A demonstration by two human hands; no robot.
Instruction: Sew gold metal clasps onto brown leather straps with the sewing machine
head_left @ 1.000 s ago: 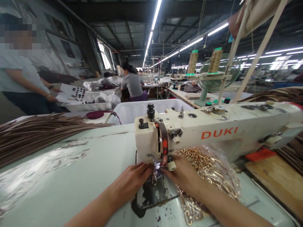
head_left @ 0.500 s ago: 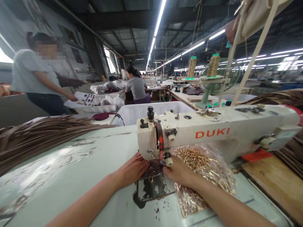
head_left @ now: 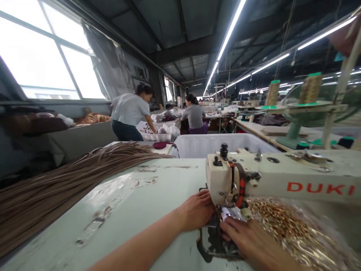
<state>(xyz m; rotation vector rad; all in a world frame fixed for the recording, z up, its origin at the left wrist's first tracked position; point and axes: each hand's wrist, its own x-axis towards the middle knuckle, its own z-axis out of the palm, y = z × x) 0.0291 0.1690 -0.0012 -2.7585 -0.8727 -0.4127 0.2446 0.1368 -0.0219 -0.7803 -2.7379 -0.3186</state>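
Observation:
A white sewing machine (head_left: 318, 184) with orange DUKI lettering stands before me. My left hand (head_left: 197, 209) lies flat on the left of its needle area, fingers stretched toward the presser foot and their tips partly hidden by the machine head. Just in front of the needle is my right hand (head_left: 242, 235), its fingers bent together over the dark, worn bed plate (head_left: 218, 244). Whatever lies between those fingers is too small and covered to make out. A clear plastic bag of gold metal clasps (head_left: 284, 222) sits beside my right hand, under the machine arm.
Long brown strips (head_left: 70, 184) are heaped along the left of the pale green table (head_left: 158, 214). Behind the machine stands a white plastic bin (head_left: 214, 145). Thread cones (head_left: 272, 94) rise at the right. One person (head_left: 129, 113) bends over a tub; another (head_left: 194, 116) sits farther off.
The view has swung left, so the machine sits farther right. My right hand has come forward, nearer me, in front of the needle. The standing person now bends toward the tub.

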